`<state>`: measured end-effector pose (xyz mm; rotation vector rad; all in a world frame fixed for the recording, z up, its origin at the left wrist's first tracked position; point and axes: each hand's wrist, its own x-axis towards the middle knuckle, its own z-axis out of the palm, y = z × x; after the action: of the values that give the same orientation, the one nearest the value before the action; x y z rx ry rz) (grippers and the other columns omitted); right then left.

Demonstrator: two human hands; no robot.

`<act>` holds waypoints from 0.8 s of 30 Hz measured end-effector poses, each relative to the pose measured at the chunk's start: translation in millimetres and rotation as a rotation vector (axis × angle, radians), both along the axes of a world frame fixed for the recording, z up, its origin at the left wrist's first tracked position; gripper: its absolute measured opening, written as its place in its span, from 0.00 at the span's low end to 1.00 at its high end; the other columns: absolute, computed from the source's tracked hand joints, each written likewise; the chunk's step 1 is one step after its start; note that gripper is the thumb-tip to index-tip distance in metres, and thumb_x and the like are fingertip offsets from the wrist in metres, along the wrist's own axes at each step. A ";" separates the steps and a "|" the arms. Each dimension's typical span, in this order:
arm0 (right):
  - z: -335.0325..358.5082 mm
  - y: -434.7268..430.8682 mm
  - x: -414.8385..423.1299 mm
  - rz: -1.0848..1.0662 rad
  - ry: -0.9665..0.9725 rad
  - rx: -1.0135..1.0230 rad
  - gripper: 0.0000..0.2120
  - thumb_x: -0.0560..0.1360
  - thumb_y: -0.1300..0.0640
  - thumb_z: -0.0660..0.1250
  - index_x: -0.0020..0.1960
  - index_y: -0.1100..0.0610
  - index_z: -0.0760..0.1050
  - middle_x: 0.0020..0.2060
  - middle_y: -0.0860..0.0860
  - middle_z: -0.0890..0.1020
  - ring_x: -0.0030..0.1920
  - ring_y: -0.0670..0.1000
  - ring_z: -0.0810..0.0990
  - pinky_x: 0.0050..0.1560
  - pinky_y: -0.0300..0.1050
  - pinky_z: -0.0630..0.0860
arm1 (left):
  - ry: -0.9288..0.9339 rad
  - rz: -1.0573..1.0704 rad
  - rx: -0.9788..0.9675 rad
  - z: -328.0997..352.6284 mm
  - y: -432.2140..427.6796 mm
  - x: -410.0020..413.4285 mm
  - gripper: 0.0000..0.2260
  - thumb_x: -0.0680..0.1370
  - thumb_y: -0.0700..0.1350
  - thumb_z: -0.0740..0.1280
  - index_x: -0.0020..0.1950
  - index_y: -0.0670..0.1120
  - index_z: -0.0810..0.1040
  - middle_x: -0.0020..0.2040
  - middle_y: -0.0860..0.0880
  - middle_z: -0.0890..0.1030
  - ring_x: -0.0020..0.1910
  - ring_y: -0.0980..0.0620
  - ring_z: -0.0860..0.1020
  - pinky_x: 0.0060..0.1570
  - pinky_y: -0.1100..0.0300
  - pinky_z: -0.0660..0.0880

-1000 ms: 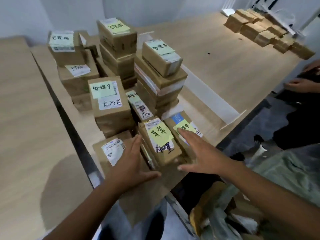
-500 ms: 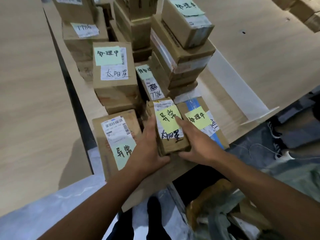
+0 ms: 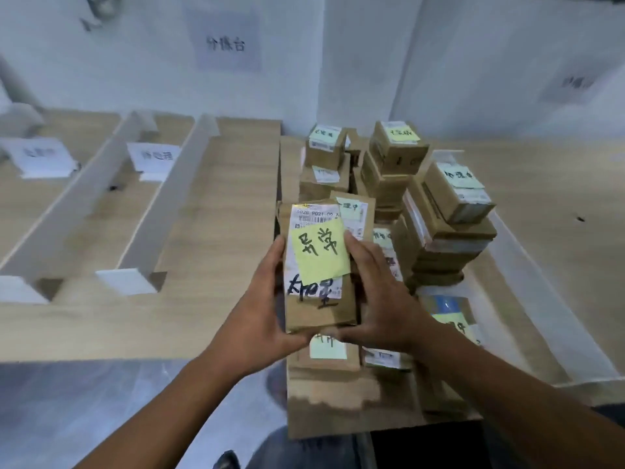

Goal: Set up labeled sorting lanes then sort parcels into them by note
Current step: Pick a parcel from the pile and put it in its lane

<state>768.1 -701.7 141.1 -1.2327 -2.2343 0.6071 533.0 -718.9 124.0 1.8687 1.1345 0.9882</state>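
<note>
Since the earlier frame, the small parcel (image 3: 319,265) has been lifted off the stack and is now held in front of the stacked parcels (image 3: 436,211), and the view has swung up to include the sorting lanes. Left hand (image 3: 258,313) closes its grip on the parcel's left edge and lower corner; right hand (image 3: 382,299) closes its grip on the right edge, thumb (image 3: 353,247) resting beside the yellow sticky note (image 3: 319,253). That note carries handwritten characters and covers part of a white shipping label (image 3: 313,216); more handwriting is marked on the lower face. Remaining parcels stand in several stacks on the desk (image 3: 541,198) at right, most bearing green or yellow notes. At left, white dividers (image 3: 159,211) split the adjoining desk surface into lanes, with white lane labels (image 3: 155,159) at the far ends. A sheet with characters (image 3: 225,44) hangs on the wall behind.
</note>
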 end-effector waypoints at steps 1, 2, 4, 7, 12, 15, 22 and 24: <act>4.0 5.8 -23.1 0.045 0.018 0.011 0.63 0.64 0.33 0.78 0.83 0.55 0.43 0.76 0.44 0.54 0.79 0.45 0.53 0.76 0.55 0.65 | 0.014 0.041 0.025 6.0 -3.8 -22.0 0.59 0.66 0.52 0.83 0.83 0.58 0.42 0.80 0.61 0.60 0.77 0.60 0.64 0.67 0.69 0.69; 7.1 10.6 -47.7 0.089 0.039 0.017 0.63 0.64 0.33 0.78 0.83 0.55 0.43 0.75 0.43 0.53 0.79 0.45 0.54 0.76 0.54 0.65 | 0.024 0.079 0.042 10.5 -8.2 -45.1 0.59 0.67 0.52 0.83 0.83 0.57 0.43 0.80 0.60 0.61 0.77 0.59 0.64 0.67 0.69 0.68; 11.7 17.9 -101.3 0.169 0.071 0.022 0.64 0.62 0.35 0.80 0.83 0.56 0.45 0.75 0.43 0.52 0.79 0.44 0.56 0.75 0.50 0.67 | 0.041 0.165 0.061 16.9 -20.0 -93.9 0.58 0.67 0.49 0.83 0.83 0.57 0.44 0.79 0.60 0.63 0.77 0.57 0.64 0.68 0.65 0.70; 15.3 24.9 -191.5 0.302 0.102 0.020 0.64 0.62 0.34 0.79 0.82 0.53 0.45 0.77 0.40 0.51 0.79 0.41 0.53 0.78 0.45 0.61 | 0.054 0.296 0.067 22.2 -42.2 -172.9 0.57 0.67 0.47 0.82 0.83 0.58 0.43 0.78 0.61 0.64 0.76 0.58 0.65 0.68 0.63 0.71; 19.6 25.5 -366.2 0.485 0.122 0.027 0.64 0.62 0.30 0.77 0.83 0.49 0.42 0.79 0.39 0.49 0.80 0.43 0.54 0.76 0.55 0.66 | 0.062 0.483 0.064 31.7 -83.3 -325.2 0.57 0.67 0.47 0.81 0.82 0.57 0.44 0.79 0.60 0.62 0.77 0.59 0.64 0.69 0.66 0.68; 25.2 19.5 -473.1 0.574 0.151 0.032 0.64 0.62 0.30 0.78 0.83 0.47 0.41 0.79 0.37 0.49 0.79 0.38 0.52 0.77 0.39 0.60 | 0.094 0.562 0.091 42.5 -106.2 -422.4 0.57 0.67 0.50 0.81 0.82 0.60 0.43 0.78 0.64 0.61 0.76 0.62 0.63 0.68 0.71 0.67; 43.6 8.2 -686.2 0.704 0.184 0.012 0.65 0.62 0.37 0.82 0.83 0.51 0.42 0.78 0.38 0.49 0.78 0.35 0.52 0.74 0.35 0.62 | 0.148 0.679 0.107 65.5 -136.7 -617.1 0.57 0.67 0.51 0.82 0.83 0.58 0.44 0.79 0.60 0.61 0.76 0.59 0.66 0.69 0.68 0.67; 41.8 14.7 -742.5 0.736 0.193 0.002 0.65 0.62 0.39 0.83 0.83 0.53 0.43 0.78 0.39 0.49 0.78 0.37 0.53 0.75 0.41 0.65 | 0.144 0.703 0.102 64.3 -134.7 -669.0 0.57 0.67 0.51 0.82 0.83 0.59 0.43 0.79 0.59 0.62 0.76 0.59 0.66 0.69 0.68 0.67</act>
<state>25.6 -687.0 182.9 -0.2876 -2.4790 0.9376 -136.0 -853.6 188.2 1.6531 1.9300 1.3134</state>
